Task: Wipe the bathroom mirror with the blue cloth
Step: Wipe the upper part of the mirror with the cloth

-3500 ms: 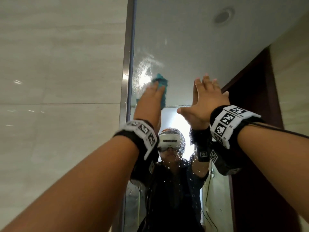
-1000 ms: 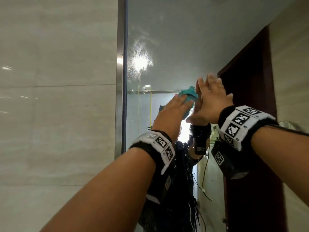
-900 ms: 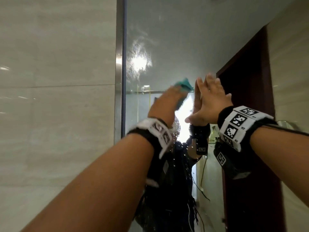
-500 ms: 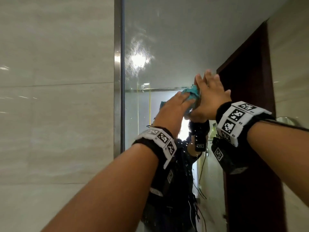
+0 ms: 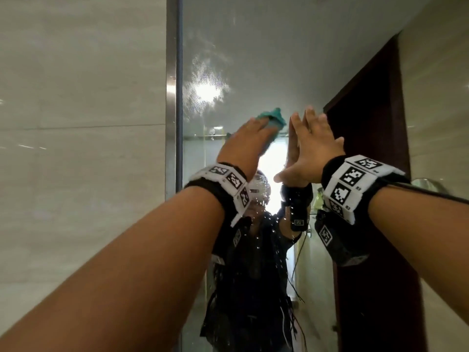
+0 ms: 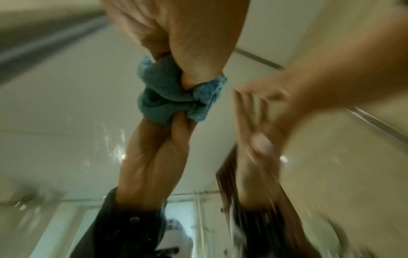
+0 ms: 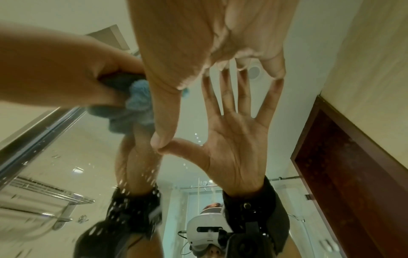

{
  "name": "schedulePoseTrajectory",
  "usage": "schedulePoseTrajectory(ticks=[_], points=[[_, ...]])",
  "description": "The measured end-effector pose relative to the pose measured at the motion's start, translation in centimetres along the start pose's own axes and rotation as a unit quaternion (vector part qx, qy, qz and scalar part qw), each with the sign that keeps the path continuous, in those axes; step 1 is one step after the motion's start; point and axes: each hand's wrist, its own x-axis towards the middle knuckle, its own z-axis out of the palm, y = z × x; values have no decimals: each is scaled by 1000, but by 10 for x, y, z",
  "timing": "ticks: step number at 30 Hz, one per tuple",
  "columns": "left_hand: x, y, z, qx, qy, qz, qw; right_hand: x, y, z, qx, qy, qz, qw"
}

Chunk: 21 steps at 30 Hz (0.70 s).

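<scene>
The mirror (image 5: 253, 47) fills the middle of the head view, with a smear of droplets (image 5: 205, 82) near its upper left. My left hand (image 5: 243, 141) presses the bunched blue cloth (image 5: 275, 118) against the glass. In the left wrist view the thumb and fingers pinch the blue cloth (image 6: 167, 94), and its reflection meets it in the glass. My right hand (image 5: 312, 141) lies flat on the mirror just right of the cloth. Its fingers (image 7: 243, 64) are straight and spread, their tips touching the glass. More droplets (image 5: 264, 219) speckle the mirror below the hands.
A steel frame strip (image 5: 173, 97) borders the mirror's left side, with pale tiled wall (image 5: 76, 123) beyond it. A dark wooden door (image 5: 368, 148) shows at the right. A towel rack (image 7: 44, 197) appears in the reflection, low on the left.
The left hand has rubbed the cloth back and forth. Since half a second ago it has moved up and left, away from the right hand. The right hand has stayed flat on the glass.
</scene>
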Motion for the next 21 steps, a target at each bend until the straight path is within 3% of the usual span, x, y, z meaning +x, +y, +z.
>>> schedulePoseTrajectory(ticks=[3,4,6,8,10,12,15,17,21], points=[[15,-27,-8,-35,45,-83,995,1,1,3,5,1,0,1000],[8,-26,0,-37,53,-79,995,1,1,3,4,1,1,1000],[-19,-8,21,-47,46,-10,998,2,1,2,7,4,2,1000],[-46,14,35,-45,-14,42,998,1,0,0,12,3,-2,1000],[-49,16,35,-22,-51,40,998,-2,-2,-5,-1,-7,0,1000],[-39,1,17,-9,-25,22,999,-8,-9,-8,-27,-11,-2,1000],[-29,-41,-22,-23,29,-103,994,-15,-27,-3,-75,11,-57,995],[-38,-62,-32,-17,34,-138,990,-17,-41,4,-63,-23,-69,995],[-86,-48,0,-46,25,-83,995,-13,-51,19,-48,-46,-41,997]])
